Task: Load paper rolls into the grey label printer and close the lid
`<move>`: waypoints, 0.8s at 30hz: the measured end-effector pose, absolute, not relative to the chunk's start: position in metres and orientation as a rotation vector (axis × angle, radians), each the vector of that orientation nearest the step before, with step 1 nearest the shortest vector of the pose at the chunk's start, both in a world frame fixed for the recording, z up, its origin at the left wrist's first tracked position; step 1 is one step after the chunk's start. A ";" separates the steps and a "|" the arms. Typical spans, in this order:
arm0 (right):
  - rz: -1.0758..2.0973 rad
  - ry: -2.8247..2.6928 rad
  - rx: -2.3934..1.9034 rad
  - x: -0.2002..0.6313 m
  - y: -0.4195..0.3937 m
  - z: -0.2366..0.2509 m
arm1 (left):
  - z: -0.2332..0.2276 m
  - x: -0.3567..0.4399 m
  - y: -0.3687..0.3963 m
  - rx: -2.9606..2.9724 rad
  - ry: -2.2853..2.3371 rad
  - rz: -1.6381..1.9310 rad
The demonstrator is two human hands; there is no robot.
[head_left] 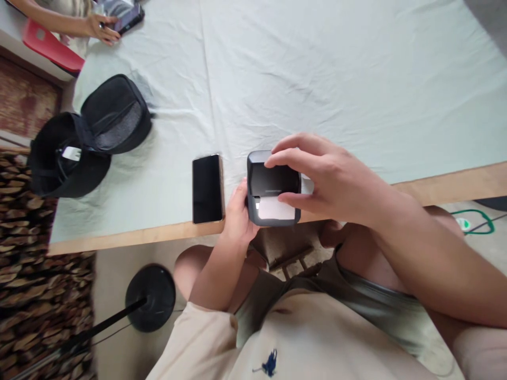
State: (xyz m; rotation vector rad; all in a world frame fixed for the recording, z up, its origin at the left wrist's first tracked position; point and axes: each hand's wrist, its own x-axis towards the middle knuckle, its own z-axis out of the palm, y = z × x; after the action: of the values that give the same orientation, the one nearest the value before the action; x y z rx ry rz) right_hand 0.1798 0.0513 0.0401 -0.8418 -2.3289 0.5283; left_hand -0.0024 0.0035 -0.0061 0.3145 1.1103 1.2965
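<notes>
A small dark grey box [274,177] with its hinged lid raised stands at the table's front edge, and a white paper-like block or roll [276,208] lies in its lower part. It looks like a portable label printer, though I cannot be sure. My left hand [240,214] grips the box by its left side. Above the box is my right hand [320,177], its fingers and thumb apart. The fingertips are over the lid, and the thumb is at the white block; whether they press on either I cannot tell. A black-screened smartphone [208,189] lies left of my left hand.
An unzipped black round case [71,163] with a dark item and white tag inside stands on the left of the cloth-covered table [317,63]. At the far left a co-worker's hand [105,29] holds a dark device [129,20]. A black stand base [150,298] is on the floor.
</notes>
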 end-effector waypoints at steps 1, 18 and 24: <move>0.476 -2.309 -0.849 0.179 0.050 0.041 | -0.006 -0.002 0.004 0.305 1.105 1.293; 0.010 -2.430 -1.327 0.161 0.046 0.047 | -0.010 -0.001 -0.001 0.469 0.973 1.240; 0.137 -2.663 -1.488 0.157 0.046 0.062 | -0.010 0.001 -0.002 0.464 0.970 1.281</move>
State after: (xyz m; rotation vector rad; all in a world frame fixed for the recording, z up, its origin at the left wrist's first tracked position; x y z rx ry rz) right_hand 0.1572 0.0460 0.0623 -1.4883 -2.6627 0.1368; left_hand 0.0006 -0.0021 -0.0102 0.4640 0.9703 1.2806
